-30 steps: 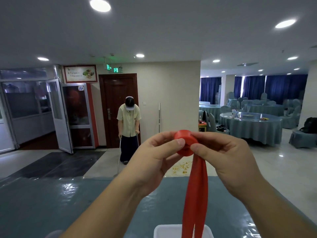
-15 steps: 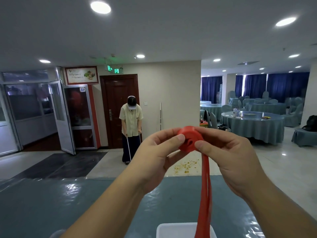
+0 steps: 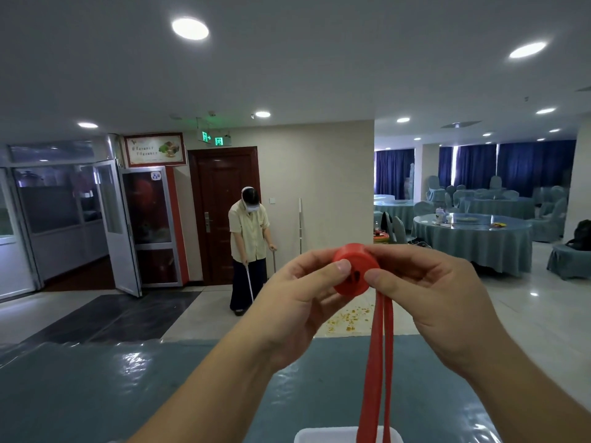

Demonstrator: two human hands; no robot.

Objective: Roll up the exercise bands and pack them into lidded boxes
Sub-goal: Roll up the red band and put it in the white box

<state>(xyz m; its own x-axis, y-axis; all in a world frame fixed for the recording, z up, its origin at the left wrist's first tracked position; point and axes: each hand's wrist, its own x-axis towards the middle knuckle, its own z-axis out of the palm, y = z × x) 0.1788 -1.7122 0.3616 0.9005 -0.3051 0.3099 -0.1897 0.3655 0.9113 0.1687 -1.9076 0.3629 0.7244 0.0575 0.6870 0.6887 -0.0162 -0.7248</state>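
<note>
A red exercise band point(image 3: 355, 270) is partly wound into a tight roll held up at chest height in front of me. My left hand point(image 3: 303, 298) pinches the roll's left side, thumb on its face. My right hand point(image 3: 428, 289) grips the right side, thumb pressing the front. Two loose red strands point(image 3: 379, 362) hang straight down from the roll. They drop in front of a white box point(image 3: 319, 436), whose rim shows at the bottom edge.
A blue-grey table point(image 3: 128, 378) with a shiny cover lies below my arms. A person point(image 3: 249, 244) stands by a dark wooden door, sweeping the floor. Yellow crumbs point(image 3: 348, 318) lie on the tiles. Round covered tables point(image 3: 473, 241) and chairs fill the right.
The roll has grown thicker and turned its flat end toward me. The hanging strands have spread apart into two. The person sweeping has shifted slightly to the right.
</note>
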